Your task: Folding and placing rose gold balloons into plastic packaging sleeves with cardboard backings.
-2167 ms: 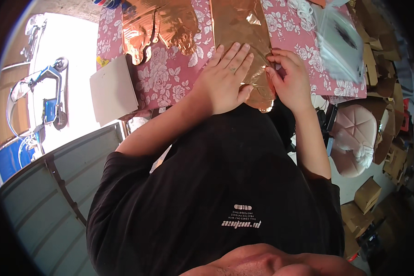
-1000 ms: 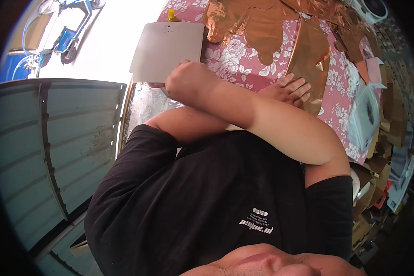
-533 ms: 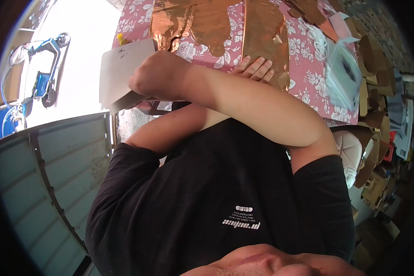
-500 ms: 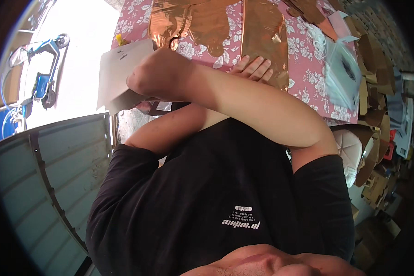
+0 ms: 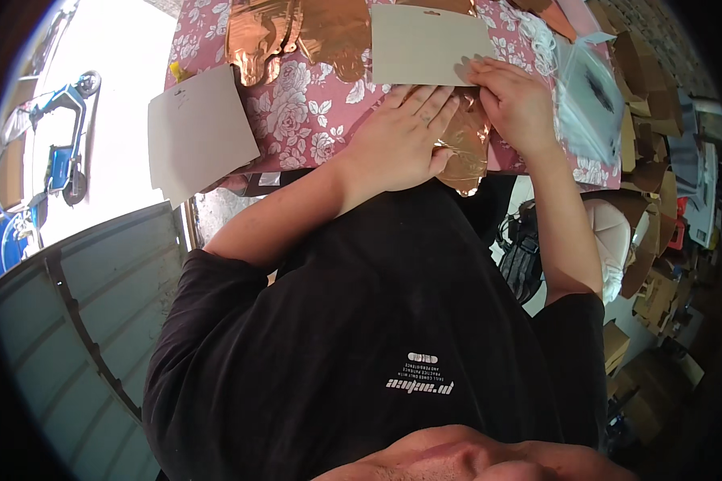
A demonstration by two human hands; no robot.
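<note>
My left hand (image 5: 413, 132) lies flat on a shiny copper-coloured foil balloon (image 5: 465, 148), deflated, its near end hanging at the table edge. Its fingers are stretched out, their tips by the lower edge of a beige card (image 5: 431, 46). That card has a hanging slot and rests over the foil. My right hand (image 5: 517, 104) grips its lower right corner between thumb and fingers. More flat foil balloons (image 5: 333, 36) are spread at the far left of the table. A stack of beige cards (image 5: 200, 132) sits at the left front corner.
The table has a pink flowered cloth (image 5: 293, 112). White cord (image 5: 541, 40) and clear plastic bags (image 5: 590, 104) lie at the right. Beyond the right edge stand cardboard boxes (image 5: 642, 88) and a pale padded chair (image 5: 610, 232). A blue scooter (image 5: 68, 152) is outside, at left.
My right hand has come back from the card stack at the left, across my left arm, bringing a card over the foil balloon. My left hand stays on the foil, which now reaches nearer me.
</note>
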